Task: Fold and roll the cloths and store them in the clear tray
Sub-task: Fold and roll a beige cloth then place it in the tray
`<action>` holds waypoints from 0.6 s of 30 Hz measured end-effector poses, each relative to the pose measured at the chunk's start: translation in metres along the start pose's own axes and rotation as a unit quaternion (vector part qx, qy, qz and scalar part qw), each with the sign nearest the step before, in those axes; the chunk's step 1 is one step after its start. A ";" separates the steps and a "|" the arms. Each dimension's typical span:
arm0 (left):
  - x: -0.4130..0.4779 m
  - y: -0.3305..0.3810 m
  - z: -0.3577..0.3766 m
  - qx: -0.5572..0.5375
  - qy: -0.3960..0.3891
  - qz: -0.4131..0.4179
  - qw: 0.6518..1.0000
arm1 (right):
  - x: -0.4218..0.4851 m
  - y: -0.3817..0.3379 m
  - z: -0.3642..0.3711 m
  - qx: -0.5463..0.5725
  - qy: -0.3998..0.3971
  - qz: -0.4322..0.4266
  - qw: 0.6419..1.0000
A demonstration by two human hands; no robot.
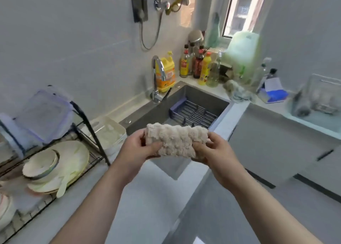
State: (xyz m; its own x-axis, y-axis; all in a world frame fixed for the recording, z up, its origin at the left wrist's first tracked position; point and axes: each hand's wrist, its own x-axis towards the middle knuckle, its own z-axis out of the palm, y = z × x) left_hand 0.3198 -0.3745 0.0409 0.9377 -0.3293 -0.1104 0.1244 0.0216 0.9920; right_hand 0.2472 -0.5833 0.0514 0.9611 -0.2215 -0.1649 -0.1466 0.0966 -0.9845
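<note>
White counter [156, 197], grey sink [203, 96], beige cloth [175, 140]

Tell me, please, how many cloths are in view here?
3: a beige cloth gripped by the left hand and right hand; a crumpled cloth on the counter beside the sink; a grey roll in the clear tray. The blurred tray may hold more.

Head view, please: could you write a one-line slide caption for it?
Left hand and right hand grip the ends of a folded beige cloth in front of the sink, clear tray far right.
</note>
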 end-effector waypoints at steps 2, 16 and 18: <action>0.025 0.013 0.053 -0.011 -0.041 -0.004 0.999 | 0.001 -0.013 -0.051 0.017 0.058 -0.022 0.998; 0.093 0.043 0.387 -0.003 -0.234 0.055 0.971 | -0.047 -0.061 -0.360 0.101 0.253 -0.059 0.960; 0.104 0.047 0.420 0.006 -0.258 0.062 0.964 | -0.052 -0.065 -0.388 0.105 0.270 -0.059 0.955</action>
State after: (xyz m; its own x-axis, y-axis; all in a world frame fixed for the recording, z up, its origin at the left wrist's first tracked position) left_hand 0.2866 -0.8042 0.1016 0.6582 -0.7511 0.0510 0.0152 0.0810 0.9966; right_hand 0.1164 -0.9546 0.1003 0.6985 -0.7060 -0.1169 0.0597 0.2204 -0.9736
